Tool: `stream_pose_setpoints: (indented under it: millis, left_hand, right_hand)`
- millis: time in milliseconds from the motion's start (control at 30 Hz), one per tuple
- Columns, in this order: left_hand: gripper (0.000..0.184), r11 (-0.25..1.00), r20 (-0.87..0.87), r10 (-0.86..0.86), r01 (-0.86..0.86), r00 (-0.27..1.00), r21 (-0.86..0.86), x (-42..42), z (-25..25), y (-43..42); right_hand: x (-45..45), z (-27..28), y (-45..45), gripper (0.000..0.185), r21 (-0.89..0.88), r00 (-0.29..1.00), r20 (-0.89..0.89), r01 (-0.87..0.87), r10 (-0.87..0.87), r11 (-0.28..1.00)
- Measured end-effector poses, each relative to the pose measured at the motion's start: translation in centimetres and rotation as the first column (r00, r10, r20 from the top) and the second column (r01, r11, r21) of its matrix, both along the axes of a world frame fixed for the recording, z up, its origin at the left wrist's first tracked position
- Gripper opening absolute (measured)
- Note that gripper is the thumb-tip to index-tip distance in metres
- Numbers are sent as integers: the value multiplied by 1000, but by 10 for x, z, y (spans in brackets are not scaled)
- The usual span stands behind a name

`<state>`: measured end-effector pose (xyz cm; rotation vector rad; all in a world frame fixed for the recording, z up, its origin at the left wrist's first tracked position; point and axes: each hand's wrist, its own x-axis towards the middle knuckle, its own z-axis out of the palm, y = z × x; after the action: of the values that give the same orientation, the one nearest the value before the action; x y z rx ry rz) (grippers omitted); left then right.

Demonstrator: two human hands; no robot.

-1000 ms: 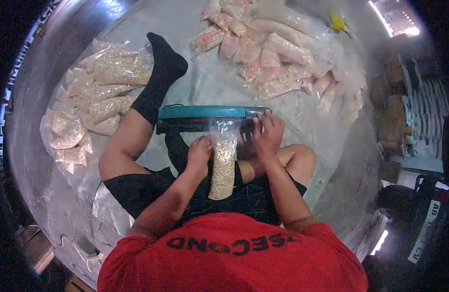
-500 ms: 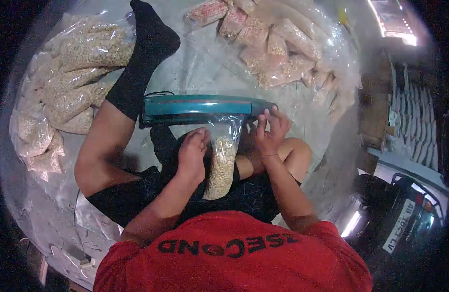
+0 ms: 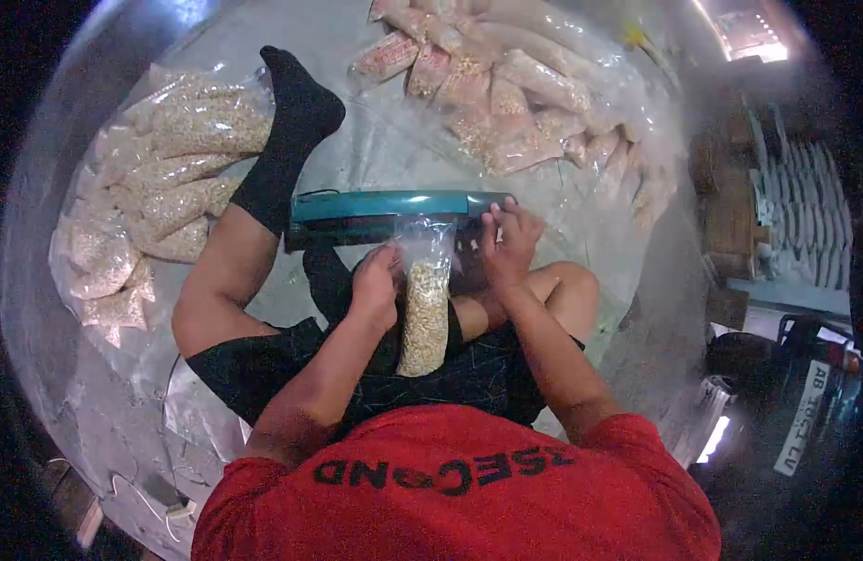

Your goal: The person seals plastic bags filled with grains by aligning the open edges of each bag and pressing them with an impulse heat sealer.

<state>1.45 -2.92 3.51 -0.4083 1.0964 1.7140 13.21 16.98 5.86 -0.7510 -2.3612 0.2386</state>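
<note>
A clear plastic bag (image 3: 426,318), part filled with small pale pieces, hangs upright above my lap. Its top edge lies in the jaw of a long teal heat sealer (image 3: 385,204). My left hand (image 3: 376,280) is closed at the bag's upper left edge, with the fingertips partly hidden. On the right, the fingers of my right hand (image 3: 512,245) curl around the dark end of the sealer's arm. The exact grip there is partly hidden.
Filled clear bags (image 3: 179,168) lie in a pile on the left beside my outstretched leg (image 3: 230,252). More filled bags (image 3: 516,103) are heaped at the far side. A dark motorbike with a number plate (image 3: 803,416) stands at the right.
My right fingers have drawn in closer around the sealer's end. The bag hangs straighter than before. The whole view has shifted slightly.
</note>
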Motion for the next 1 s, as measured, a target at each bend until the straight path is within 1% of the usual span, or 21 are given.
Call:
stream_pose_setpoints:
  millis: [100, 200, 233, 300, 400, 433, 500, 533, 567, 600, 633, 667, 700, 733, 767, 800, 833, 867, 933, 967, 1000]
  left_hand:
    - [37, 997, -34, -77, 78, 996, 14, 4, 1, -1]
    - [35, 997, -104, -24, 17, 994, -73, 11, 0, -7]
    - [36, 991, -163, -76, 56, 984, -123, 13, 11, -10]
    - [37, 981, -251, -128, 86, 959, -174, 14, 25, -17]
    - [44, 949, -460, -283, 176, 842, -262, 22, 14, -37]
    - [44, 946, -460, -284, 169, 842, -275, 28, 4, -44]
    - [63, 932, -679, -328, 111, 657, -344, 38, -10, -51]
    - [63, 932, -683, -330, 108, 652, -347, 43, 5, -52]
    - [73, 855, -731, -490, 99, 476, -509, 49, 21, -53]
    - [83, 756, -716, -637, 51, 286, -653, 55, 36, -54]
    - [83, 755, -716, -638, 44, 283, -655, 62, 40, -55]
    - [92, 651, -644, -753, 5, 133, -759, 69, 43, -53]
    - [100, 537, -538, -843, -54, -11, -842, 75, 48, -51]
    - [106, 499, -498, -867, 38, 36, -866, 76, 65, -45]
    - [106, 498, -497, -867, 38, 39, -866, 80, 72, -40]
    - [102, 469, -468, -883, 5, 28, -883, 83, 77, -35]
    - [99, 439, -440, -898, -26, 12, -898, 87, 78, -32]
    - [99, 440, -440, -898, -18, -3, -898, 88, 73, -32]
    - [91, 722, -710, -692, 161, 130, -673, 85, 56, -31]
    - [85, 768, -771, -636, 86, -16, -635, 86, 52, -37]
    - [84, 712, -714, -696, 210, 81, -670, 84, 81, -40]
  right_hand:
    - [0, 6, -4, 19, 9, 998, 29, 47, -47, 999]
    - [2, 10, -5, 22, -26, 999, -19, 32, -33, 999]
    - [4, 16, -5, 22, -23, 998, -50, 42, -44, 999]
    - [5, 29, -4, 25, -32, 1000, 21, 4, -4, 999]
    - [10, 62, -10, 30, 27, 994, -98, -50, 53, 998]
    - [11, 71, -15, 30, 15, 993, -103, -56, 57, 998]
    - [9, 89, -15, 39, 145, 984, -134, -96, 116, 985]
    - [10, 95, -15, 43, 116, 982, -122, -127, 141, 985]
    - [13, 102, -17, 43, 117, 981, -131, -127, 142, 985]
    - [20, 108, -22, 43, 105, 983, -147, -92, 107, 990]
    - [29, 110, -28, 44, 91, 984, -161, -57, 71, 994]
    - [43, 101, -34, 44, 90, 983, -167, -61, 75, 994]
    - [63, 85, -41, 43, -16, 994, -109, 14, -16, 1000]
    - [82, 75, -47, 43, -118, 994, -37, 97, -101, 988]
    - [99, 74, -52, 43, -119, 994, -35, 94, -99, 988]
    - [115, 73, -58, 44, -142, 976, 219, 26, 6, 990]
    - [125, 72, -59, 45, -180, 884, 455, -29, 109, 983]
    - [128, 70, -59, 45, -180, 885, 456, -12, 94, 984]
    - [127, 71, -46, 44, -485, 962, 253, 32, 106, 874]
    - [129, 75, -31, 44, -468, 966, 253, 77, 51, 880]
    - [133, 80, -13, 44, -610, 975, 222, 136, 4, 781]
